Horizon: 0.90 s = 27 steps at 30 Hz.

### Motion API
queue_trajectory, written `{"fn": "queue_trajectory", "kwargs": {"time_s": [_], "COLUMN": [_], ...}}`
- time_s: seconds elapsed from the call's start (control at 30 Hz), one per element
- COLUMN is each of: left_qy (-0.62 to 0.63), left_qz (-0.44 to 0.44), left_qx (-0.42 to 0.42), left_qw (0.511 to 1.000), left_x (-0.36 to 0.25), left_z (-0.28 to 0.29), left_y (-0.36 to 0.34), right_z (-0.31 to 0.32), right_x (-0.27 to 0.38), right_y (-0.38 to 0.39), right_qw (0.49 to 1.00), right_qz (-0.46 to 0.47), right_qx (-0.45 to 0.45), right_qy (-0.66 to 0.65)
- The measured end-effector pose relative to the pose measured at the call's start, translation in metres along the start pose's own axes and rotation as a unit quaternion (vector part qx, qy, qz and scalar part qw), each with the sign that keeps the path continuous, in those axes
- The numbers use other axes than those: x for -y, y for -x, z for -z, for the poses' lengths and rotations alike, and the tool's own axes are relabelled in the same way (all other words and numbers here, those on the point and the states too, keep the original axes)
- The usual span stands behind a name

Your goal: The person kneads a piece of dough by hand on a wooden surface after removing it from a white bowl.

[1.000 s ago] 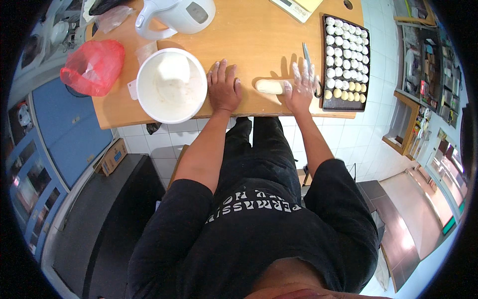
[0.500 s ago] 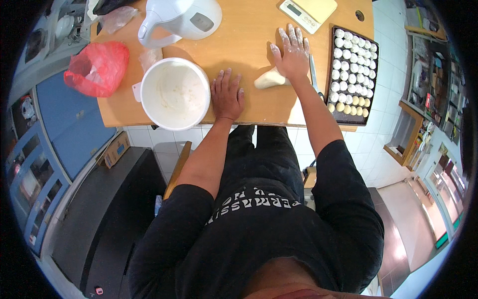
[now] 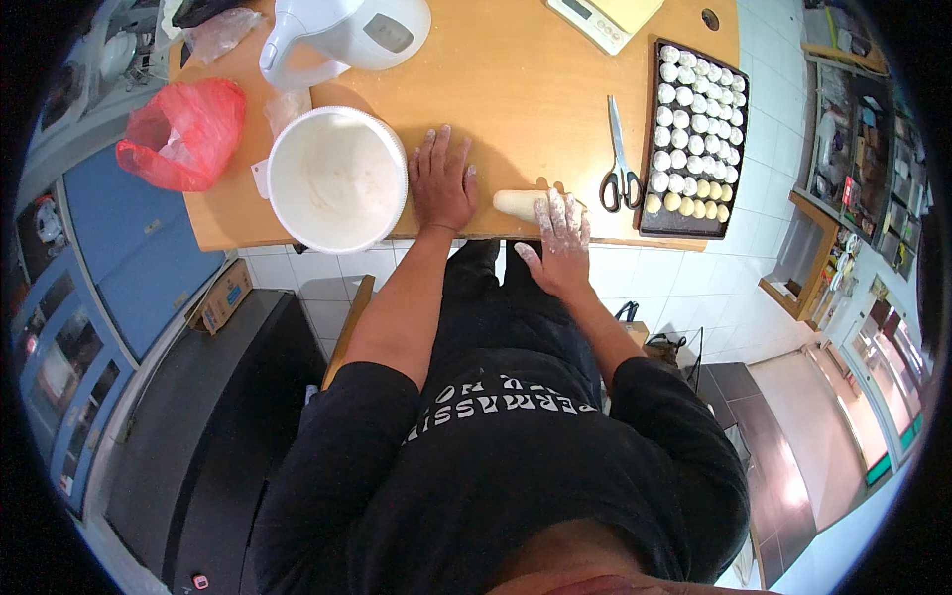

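Note:
My left hand point(image 3: 442, 188) rests palm down on the wooden table point(image 3: 516, 69), fingers apart, just right of a white plastic bowl point(image 3: 337, 183) with a little residue inside. Over a pale dough roll point(image 3: 512, 204) at the front edge lies my right hand point(image 3: 557, 248), floury fingers stretched across it, thumb apart below the edge. Scissors with black handles point(image 3: 620, 178) lie right of the roll. Beside them is a dark tray point(image 3: 654, 223) with rows of small dough balls, most white with flour, the front row yellower.
A white electric appliance point(image 3: 347, 35) and a kitchen scale point(image 3: 595, 20) stand at the back. A red plastic bag point(image 3: 188, 129) and clear bags point(image 3: 220, 35) are at the left. A chair point(image 3: 349, 327) is beside my legs; cabinets point(image 3: 134, 258) line the left.
My right hand reached forward over the dough, then drew back toward me. The dough roll now lies nearer the front edge, and the scissors show fully.

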<state>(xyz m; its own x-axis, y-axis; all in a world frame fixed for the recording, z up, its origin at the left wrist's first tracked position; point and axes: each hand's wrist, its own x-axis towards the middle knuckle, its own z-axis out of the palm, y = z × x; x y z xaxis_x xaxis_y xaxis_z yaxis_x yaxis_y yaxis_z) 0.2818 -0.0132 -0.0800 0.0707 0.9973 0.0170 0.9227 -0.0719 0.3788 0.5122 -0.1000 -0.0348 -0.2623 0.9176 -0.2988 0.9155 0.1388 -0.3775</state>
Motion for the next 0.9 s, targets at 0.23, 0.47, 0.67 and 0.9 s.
{"fn": "queue_trajectory", "kwargs": {"time_s": [0.23,0.47,0.67,0.9], "left_qy": [0.005,0.012,-0.005,-0.004], "left_qz": [0.014,0.003,-0.007,-0.010], "left_qx": [0.009,0.004,0.002,-0.012], "left_qw": [1.000,1.000,1.000,1.000], "left_x": [-0.001,0.004,0.001,0.003], "left_z": [0.002,0.002,0.000,0.001], "left_y": [-0.003,0.001,-0.001,0.002], "right_z": [-0.002,0.022,0.033,0.005], "right_x": [-0.004,-0.029,-0.047,-0.019], "right_y": [-0.071,-0.158,-0.213,-0.093], "right_qw": [0.992,0.983,0.976,0.991], "right_qz": [-0.049,-0.026,-0.005,0.029], "right_qx": [-0.108,-0.171,-0.212,-0.129], "right_qy": [0.032,0.056,0.041,0.032]}}
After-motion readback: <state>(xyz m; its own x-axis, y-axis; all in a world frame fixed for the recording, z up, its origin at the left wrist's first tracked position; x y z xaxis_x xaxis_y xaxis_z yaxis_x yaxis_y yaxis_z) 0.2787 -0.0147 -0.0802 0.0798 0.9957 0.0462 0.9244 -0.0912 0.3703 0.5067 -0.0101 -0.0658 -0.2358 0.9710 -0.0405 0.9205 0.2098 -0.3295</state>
